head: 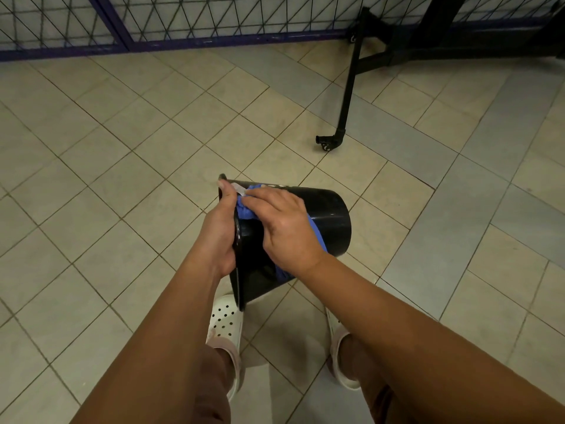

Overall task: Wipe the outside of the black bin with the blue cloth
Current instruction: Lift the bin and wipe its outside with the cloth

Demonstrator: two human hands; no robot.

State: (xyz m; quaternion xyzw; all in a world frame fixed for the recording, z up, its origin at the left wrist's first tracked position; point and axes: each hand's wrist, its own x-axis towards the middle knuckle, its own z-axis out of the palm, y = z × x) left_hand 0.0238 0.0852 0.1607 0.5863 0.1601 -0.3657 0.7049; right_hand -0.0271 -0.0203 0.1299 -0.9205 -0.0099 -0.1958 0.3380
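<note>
Tiled floor (122, 179), beige squares, grey patch on right. White clogs (226, 322) planted near bottom. Black frame leg (347, 102) on small wheel (327, 146), upper right. Mesh fence (153, 22) along far edge.

Beige floor tiles (122, 148), laid diagonally, extend left of the black metal frame (443, 44); grey tiles (489, 148) lie below it. Its castered leg (348, 87) slants down-left. A purple-framed wire mesh fence (183, 22) runs to its left.

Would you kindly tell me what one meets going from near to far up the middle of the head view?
White clogs → black bin, with the blue cloth pressed on it → wheeled foot of the black frame → mesh fence.
</note>
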